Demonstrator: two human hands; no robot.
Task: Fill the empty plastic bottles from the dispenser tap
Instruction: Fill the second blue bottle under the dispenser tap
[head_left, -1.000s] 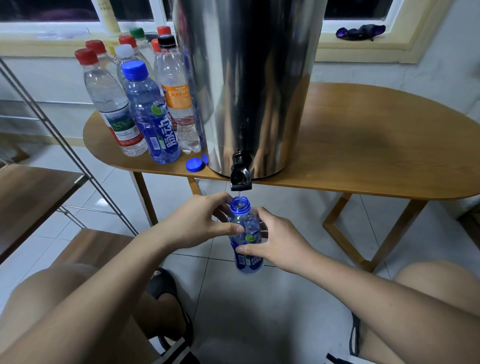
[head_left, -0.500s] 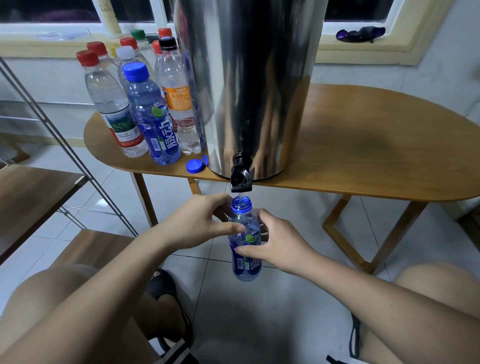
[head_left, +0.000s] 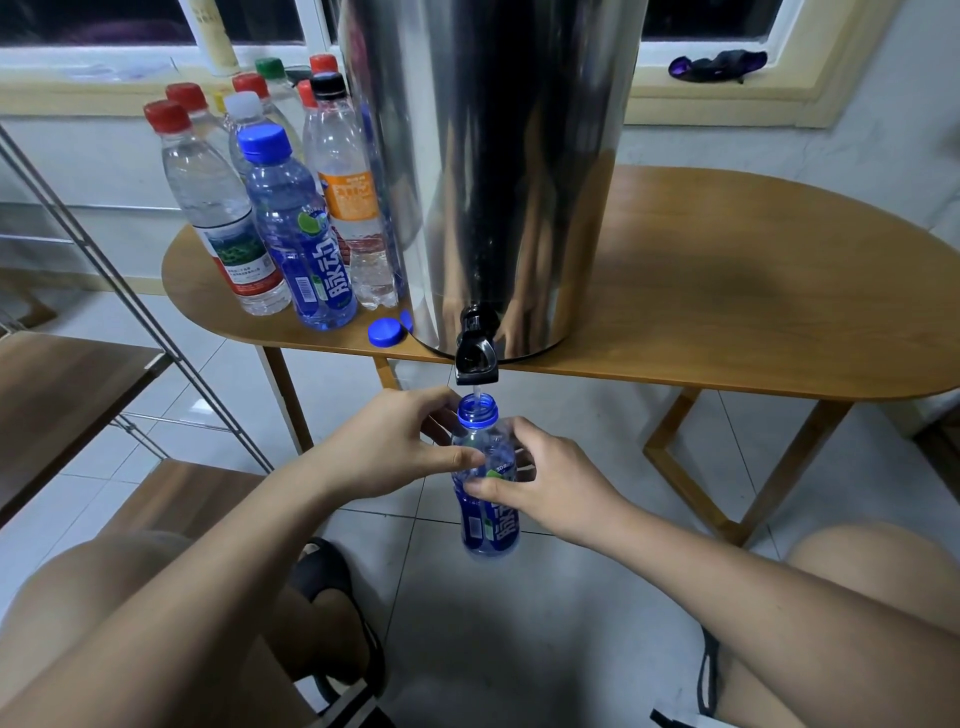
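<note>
A tall steel dispenser (head_left: 493, 171) stands on the wooden table (head_left: 727, 291), its black tap (head_left: 475, 356) hanging over the front edge. Just below the tap I hold an uncapped blue bottle (head_left: 488, 525) upright, its open neck under the spout. A thin stream of water runs from the tap into the neck. My left hand (head_left: 395, 447) grips the bottle's upper part from the left. My right hand (head_left: 550, 483) holds it from the right. Its blue cap (head_left: 385, 331) lies on the table beside the dispenser's base.
Several capped bottles (head_left: 296, 228) with red, blue, white, green and black caps stand on the table's left end. A metal rack with wooden shelves (head_left: 67, 374) is at my left. My knees frame the tiled floor below. A dark object (head_left: 717, 65) lies on the windowsill.
The bottle has stayed under the tap in both hands, shifting only slightly as the view moved a little. Water keeps running into it.
</note>
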